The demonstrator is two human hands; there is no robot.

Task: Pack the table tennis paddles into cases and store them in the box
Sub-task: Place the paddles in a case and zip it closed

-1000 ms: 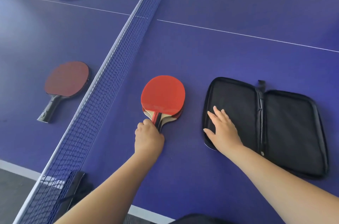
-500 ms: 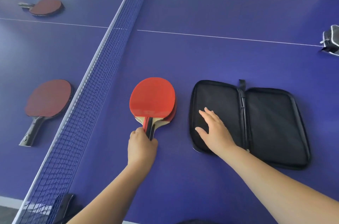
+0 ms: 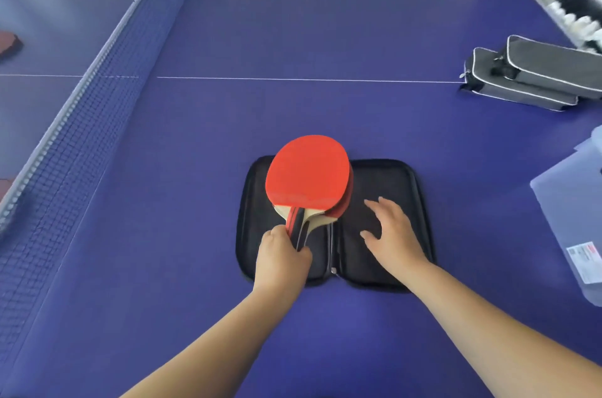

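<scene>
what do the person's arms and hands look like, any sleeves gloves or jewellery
Both forearms are bare as far up as the view reaches, so no sleeve shows. The left hand and the right hand wear no gloves. No watch, bracelet or ring can be seen on either wrist or on the fingers that show. No marks or tattoos are visible.

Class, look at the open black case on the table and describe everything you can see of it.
The black case lies unzipped and spread flat on the blue table, its two dark, fabric-looking halves joined by a central zipper spine. The right hand rests with spread fingers on the right half. Over the left half, the left hand grips stacked red paddles by their handles.
</scene>
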